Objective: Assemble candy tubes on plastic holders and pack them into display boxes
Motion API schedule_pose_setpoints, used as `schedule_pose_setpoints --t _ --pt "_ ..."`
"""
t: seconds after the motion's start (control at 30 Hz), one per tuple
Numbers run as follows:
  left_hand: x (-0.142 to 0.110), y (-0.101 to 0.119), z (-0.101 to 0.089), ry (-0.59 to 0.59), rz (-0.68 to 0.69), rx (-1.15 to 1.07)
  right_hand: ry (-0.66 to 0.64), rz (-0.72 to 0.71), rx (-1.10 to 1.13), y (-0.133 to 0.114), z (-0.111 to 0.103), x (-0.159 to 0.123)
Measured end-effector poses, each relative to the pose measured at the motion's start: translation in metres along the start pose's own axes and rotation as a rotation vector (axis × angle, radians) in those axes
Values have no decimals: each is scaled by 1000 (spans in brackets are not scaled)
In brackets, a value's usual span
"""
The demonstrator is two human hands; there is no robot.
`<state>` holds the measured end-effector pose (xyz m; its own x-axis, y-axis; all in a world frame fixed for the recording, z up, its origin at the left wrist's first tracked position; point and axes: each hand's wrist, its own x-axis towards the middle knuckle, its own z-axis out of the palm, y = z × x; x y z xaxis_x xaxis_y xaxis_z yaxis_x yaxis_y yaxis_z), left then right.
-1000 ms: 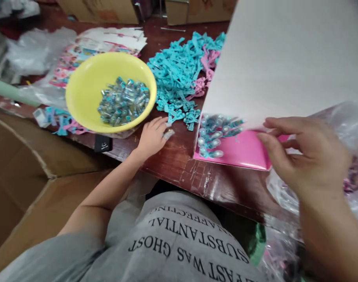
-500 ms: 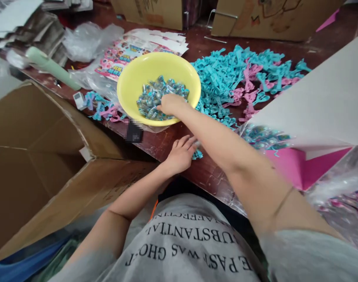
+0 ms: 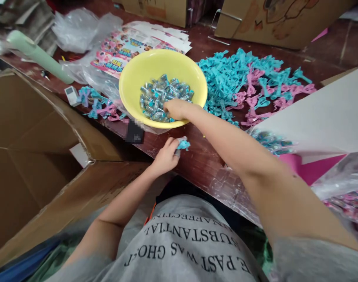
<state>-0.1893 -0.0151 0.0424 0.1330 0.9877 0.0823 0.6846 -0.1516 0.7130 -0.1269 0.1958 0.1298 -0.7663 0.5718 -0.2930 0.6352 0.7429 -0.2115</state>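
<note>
1. Left hand (image 3: 166, 157): fingers clamped on blue plastic piece (image 3: 184, 145), over desk (image 3: 196, 170) near front edge.
2. Right hand (image 3: 177, 109): inside yellow bowl (image 3: 128, 86), at clear blue-capped vials (image 3: 155, 98); can't tell if gripping any.
3. Blue-and-pink heap (image 3: 226, 76): on desk, right of bowl.
4. White-and-pink box (image 3: 320, 117): further right, blue items inside.

the single view is head-worn, facing forward and steeply down. the grey lettered shirt (image 3: 179, 239) lies closest, along the bottom edge, its print upside down. the left hand (image 3: 166, 157) and right hand (image 3: 176, 109) fall near mid-frame, at middle range. the dark red table (image 3: 198, 164) slants down rightward; cardboard boxes (image 3: 252, 27) along the top edge are farther off.
</note>
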Motion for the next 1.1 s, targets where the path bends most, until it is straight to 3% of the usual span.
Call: schedule_pose_setpoints --t 0.13,0.2,0.33,0.5,0.63,0.7,0.83,0.9,0.97,1.0,1.1 --pt "-23 -17 -30 92 -78 -261 227 -172 48 3 -18 -53" --pt "-28 -17 -40 100 -107 -401 263 -305 129 1 -19 -89" --pt "-24 -1 -48 134 -70 -551 227 -431 247 -5 1 -148" --pt "-14 13 -49 137 116 -464 336 -439 163 -11 21 -180" --pt "-17 14 -47 167 239 -213 302 -472 -140 -19 19 -191" --pt "-21 14 -43 191 242 -103 259 -437 -156 -25 21 -193" --pt "-25 13 -36 306 271 121 150 -98 199 -33 22 -186" --pt "-27 12 -36 337 317 230 -29 56 373 -33 15 -178" --pt "-29 9 -39 316 332 242 -149 105 432 -30 3 -166" --pt "-31 8 -40 297 309 198 -122 111 411 -27 -3 -158" --pt "-36 4 -42 235 142 -80 189 176 192 -20 -17 -119"
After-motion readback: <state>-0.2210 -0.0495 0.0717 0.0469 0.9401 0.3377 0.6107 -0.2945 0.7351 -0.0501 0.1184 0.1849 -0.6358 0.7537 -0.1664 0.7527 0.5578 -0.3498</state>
